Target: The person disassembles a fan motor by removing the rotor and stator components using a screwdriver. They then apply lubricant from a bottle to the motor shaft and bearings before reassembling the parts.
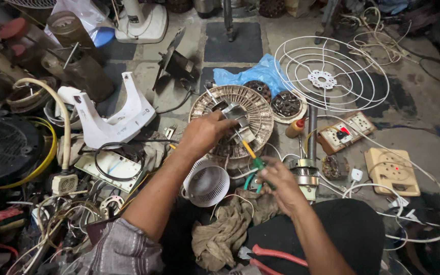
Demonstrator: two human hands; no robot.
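While the left hand [205, 131] is clamping down on the metal bracket at the middle of the round motor [232, 125], the right hand [280, 184] is gripping a screwdriver [253, 157], tip angling up into that bracket. The motor is lying flat on the floor, just ahead of the knees. By the look of it, the job is sitting midway: fan guard [329, 74] already lying off to the side, the bracket not yet free. Pliers [271, 254] are waiting by the rag [220, 234].
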